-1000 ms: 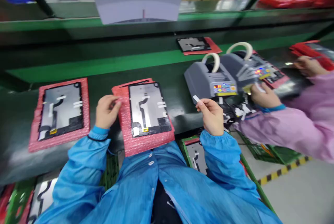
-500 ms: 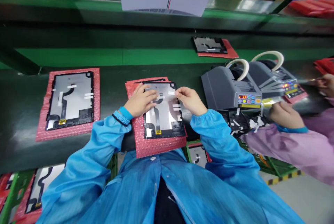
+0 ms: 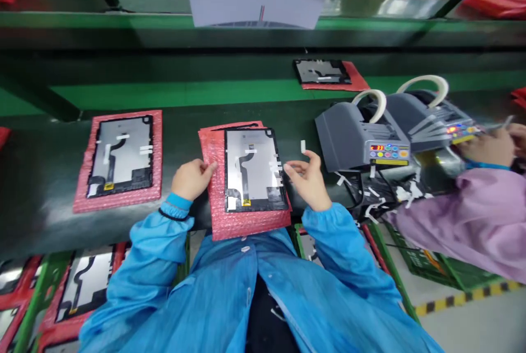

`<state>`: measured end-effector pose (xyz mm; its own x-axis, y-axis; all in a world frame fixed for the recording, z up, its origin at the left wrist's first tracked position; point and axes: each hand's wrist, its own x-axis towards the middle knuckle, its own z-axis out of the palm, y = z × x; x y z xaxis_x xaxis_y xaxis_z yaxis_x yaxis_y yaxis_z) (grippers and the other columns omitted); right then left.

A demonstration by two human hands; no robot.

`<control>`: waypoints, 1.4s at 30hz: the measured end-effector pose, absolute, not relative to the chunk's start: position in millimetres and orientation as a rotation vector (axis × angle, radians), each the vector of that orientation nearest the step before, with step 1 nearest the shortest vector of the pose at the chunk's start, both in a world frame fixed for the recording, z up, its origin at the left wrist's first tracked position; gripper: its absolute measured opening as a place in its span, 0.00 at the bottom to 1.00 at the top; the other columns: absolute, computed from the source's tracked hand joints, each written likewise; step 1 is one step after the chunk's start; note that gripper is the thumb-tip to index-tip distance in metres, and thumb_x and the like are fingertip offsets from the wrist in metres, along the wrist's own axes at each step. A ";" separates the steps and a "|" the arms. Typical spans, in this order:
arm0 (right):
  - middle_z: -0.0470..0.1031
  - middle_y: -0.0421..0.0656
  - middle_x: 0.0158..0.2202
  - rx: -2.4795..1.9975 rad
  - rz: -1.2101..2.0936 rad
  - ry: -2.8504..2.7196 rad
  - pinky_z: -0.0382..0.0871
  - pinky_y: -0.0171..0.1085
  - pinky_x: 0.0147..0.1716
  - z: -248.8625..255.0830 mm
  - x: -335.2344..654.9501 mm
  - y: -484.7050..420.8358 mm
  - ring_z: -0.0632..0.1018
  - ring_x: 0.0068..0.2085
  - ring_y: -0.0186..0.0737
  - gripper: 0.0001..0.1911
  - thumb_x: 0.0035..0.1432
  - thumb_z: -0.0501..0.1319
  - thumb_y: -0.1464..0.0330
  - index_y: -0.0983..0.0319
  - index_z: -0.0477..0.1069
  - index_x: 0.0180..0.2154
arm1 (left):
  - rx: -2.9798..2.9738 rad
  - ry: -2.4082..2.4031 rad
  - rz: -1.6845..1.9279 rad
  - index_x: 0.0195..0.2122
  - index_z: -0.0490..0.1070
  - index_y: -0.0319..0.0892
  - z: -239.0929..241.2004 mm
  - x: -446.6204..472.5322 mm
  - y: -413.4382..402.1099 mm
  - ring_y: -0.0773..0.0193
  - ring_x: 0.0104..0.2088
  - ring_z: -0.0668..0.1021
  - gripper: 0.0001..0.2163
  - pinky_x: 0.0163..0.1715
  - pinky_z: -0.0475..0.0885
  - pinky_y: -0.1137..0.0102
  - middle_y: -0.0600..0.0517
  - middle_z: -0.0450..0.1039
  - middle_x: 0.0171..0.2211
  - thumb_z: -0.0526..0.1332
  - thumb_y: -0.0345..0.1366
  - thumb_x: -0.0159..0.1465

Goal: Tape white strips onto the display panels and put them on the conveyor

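In front of me a tablet screen panel (image 3: 263, 172) lies face down on a red bubble-wrap bag (image 3: 246, 223). It has a silvery back, a black frame, a dark ribbon cable and several white tape pieces. My left hand (image 3: 192, 178) pinches the bag's left edge between thumb and fingers. Just off the panel's right side is my right hand (image 3: 309, 180), its fingers bent. A short strip of white tape (image 3: 303, 146) stands up from one fingertip of that hand.
Another panel (image 3: 123, 153) on red bubble wrap lies to the left, and one more (image 3: 322, 72) at the back. Two grey tape dispensers (image 3: 361, 139) stand at right, tape scraps before them. A co-worker's hand (image 3: 489, 147) is beyond. Green crates (image 3: 45, 292) sit below the bench.
My left hand has left the panel's upper left and moved down to the bag's left edge. My right hand has drawn back from the panel's upper right and lower, tape on a fingertip.
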<state>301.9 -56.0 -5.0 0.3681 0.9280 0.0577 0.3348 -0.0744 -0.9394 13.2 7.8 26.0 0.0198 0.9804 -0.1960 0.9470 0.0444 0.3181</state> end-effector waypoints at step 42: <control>0.66 0.31 0.26 -1.413 0.806 -1.363 0.64 0.33 0.26 30.3 210.8 39.6 0.71 0.24 0.32 0.23 0.43 0.62 0.67 0.56 0.51 0.38 | 1.710 2.175 0.365 0.44 0.63 0.39 45.4 -15.1 -12.9 0.53 0.38 0.80 0.12 0.38 0.70 0.64 0.42 0.76 0.35 0.43 0.36 0.70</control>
